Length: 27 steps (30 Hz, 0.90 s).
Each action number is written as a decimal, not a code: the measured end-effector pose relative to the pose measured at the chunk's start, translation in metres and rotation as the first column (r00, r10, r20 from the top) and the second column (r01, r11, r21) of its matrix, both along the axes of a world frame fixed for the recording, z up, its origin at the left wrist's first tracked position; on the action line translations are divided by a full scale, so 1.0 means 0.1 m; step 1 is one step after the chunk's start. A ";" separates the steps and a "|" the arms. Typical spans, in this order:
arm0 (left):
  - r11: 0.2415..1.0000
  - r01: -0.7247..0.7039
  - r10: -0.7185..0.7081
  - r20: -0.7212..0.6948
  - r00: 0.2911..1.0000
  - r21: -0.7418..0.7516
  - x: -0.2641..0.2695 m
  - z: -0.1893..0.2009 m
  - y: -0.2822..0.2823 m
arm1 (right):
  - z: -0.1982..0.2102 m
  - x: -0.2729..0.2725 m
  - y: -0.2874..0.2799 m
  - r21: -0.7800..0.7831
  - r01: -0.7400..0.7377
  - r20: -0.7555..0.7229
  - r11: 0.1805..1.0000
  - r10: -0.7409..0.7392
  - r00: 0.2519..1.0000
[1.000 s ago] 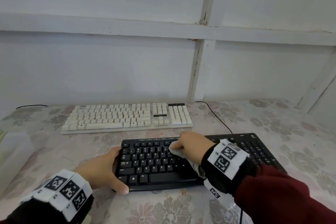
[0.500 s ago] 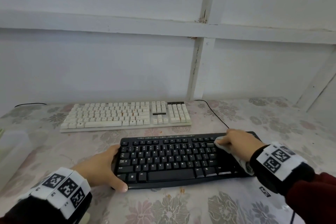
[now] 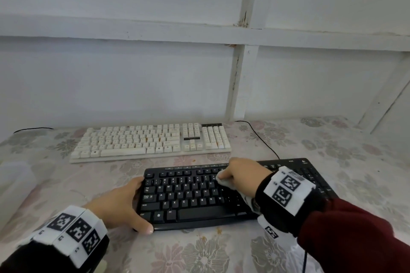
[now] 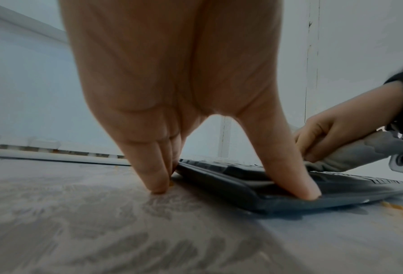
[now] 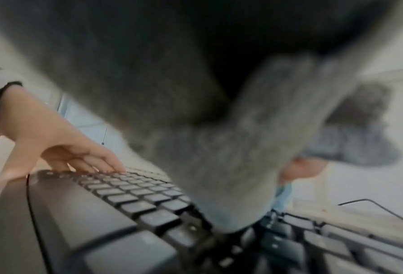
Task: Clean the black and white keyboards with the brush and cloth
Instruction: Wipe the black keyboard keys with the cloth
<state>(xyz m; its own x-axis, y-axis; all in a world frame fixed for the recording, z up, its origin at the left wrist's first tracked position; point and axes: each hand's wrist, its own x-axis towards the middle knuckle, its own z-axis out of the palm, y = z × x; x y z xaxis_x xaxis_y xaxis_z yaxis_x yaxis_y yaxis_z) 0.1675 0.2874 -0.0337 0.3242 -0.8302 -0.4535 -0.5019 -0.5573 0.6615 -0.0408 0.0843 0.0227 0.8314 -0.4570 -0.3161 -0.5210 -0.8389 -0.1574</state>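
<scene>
Wiping the black keyboard (image 3: 195,197) near the desk's front edge, the right hand (image 3: 240,176) clutches the cloth (image 3: 225,183) on its upper key rows — the left hand (image 3: 119,205), fingers straight, braces its left end. Next: remaining rows, then the white keyboard (image 3: 150,142) behind.

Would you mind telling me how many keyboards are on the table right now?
2. The black keyboard lies nearest the person, under both hands. The white keyboard lies behind it, toward the wall, untouched. None other shows in any view.
</scene>
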 end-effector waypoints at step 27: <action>0.999 -0.006 0.005 -0.029 1.000 -0.034 0.04 -0.07 -0.01 | -0.02 -1.10 -0.81 -0.056 0.382 0.171 0.922 -0.368 0.914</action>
